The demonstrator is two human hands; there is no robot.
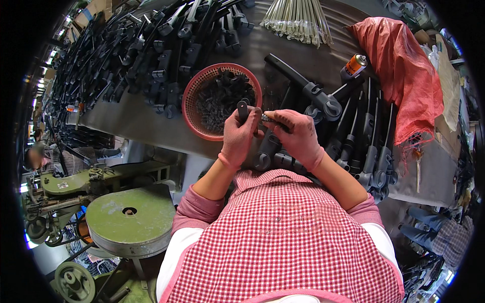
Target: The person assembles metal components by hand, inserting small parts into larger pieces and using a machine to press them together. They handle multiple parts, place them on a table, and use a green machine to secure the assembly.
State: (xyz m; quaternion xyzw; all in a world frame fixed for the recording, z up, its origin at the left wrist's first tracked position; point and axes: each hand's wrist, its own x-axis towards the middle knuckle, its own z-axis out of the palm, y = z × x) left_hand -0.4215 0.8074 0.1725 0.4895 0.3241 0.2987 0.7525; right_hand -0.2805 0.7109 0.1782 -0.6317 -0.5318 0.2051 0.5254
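Both hands wear pink gloves and meet above the near right rim of a red plastic basket (pixel 187 113). A flat black part with a hole near its end (pixel 243 110) stands up from my left hand (pixel 237 141), whose fingers are closed round it. My right hand (pixel 301 137) pinches a small metal coil spring (pixel 267 118) close to the left fingertips. A dark piece also shows under the right fingers, but its shape is mostly covered. Inside the basket lie many small black parts (pixel 230 83) and a heap of springs (pixel 214 113).
Black tube assemblies with jointed ends (pixel 323 101) lie right of my hands; more are piled (pixel 161 65) at far left. Beyond are a bundle of pale rods (pixel 298 22), an orange-topped can (pixel 355 65) and a red woven sack (pixel 404 76). Green machinery (pixel 129 217) stands left, below the metal table (pixel 151 126).
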